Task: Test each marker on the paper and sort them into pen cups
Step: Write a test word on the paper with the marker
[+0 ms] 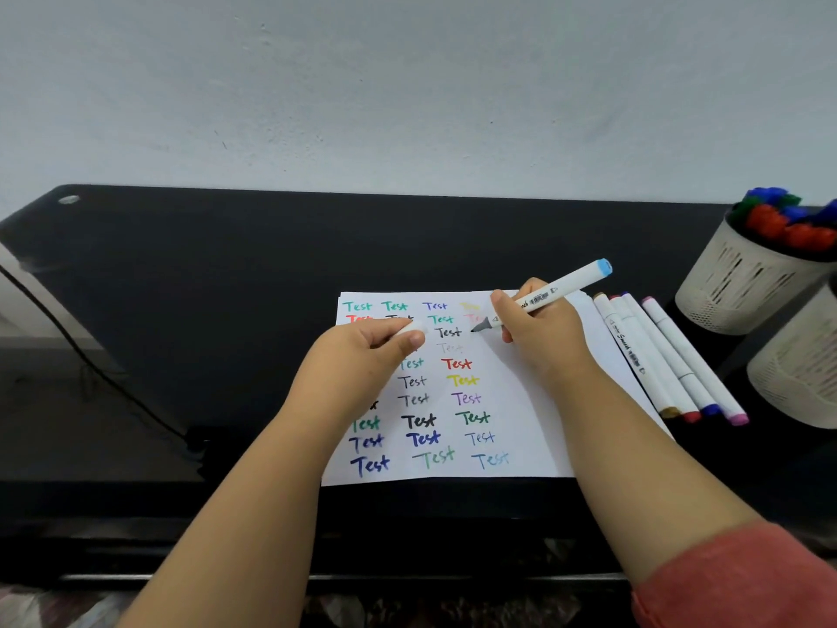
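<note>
Black desk [181, 274] against a pale wall, with one sheet of paper [521, 401] covered in coloured "Test" words. Four white markers [656, 355] lie side by side at its right edge, and two pale pen cups stand at the far right — the far cup [743, 283] full of coloured caps, the near cup [797, 373] half out of view. The right hand [543, 333] pinches an uncapped marker [543, 296] between thumb and fingers, tip just over the paper. The left hand [362, 355] curls around a white cap [414, 329].
</note>
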`<state>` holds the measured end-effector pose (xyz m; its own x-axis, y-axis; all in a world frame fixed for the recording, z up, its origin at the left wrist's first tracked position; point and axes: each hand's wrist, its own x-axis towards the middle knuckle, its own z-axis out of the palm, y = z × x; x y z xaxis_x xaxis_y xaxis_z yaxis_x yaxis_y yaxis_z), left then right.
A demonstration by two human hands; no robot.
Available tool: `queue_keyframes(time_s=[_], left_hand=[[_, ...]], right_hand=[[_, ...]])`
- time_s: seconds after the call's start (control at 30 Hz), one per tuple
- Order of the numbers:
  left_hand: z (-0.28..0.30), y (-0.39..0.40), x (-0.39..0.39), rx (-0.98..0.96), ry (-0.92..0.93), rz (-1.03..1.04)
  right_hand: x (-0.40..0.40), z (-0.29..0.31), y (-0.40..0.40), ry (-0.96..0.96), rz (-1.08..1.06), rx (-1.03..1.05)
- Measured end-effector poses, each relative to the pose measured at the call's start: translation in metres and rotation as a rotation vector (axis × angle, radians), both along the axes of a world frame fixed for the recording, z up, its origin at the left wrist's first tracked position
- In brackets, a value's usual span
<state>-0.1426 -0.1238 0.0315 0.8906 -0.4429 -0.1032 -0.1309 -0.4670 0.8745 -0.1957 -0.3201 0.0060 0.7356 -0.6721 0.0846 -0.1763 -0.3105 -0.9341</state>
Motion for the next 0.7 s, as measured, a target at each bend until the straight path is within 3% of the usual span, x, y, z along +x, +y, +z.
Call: queue_keyframes(time_s=[0.7], left_hand=[[-0.0027, -0.0003, 0.0, 0.03, -0.01, -0.006]], right_hand=[[-0.0014, 0.0011, -0.0029, -0.026, -0.059, -0.022]])
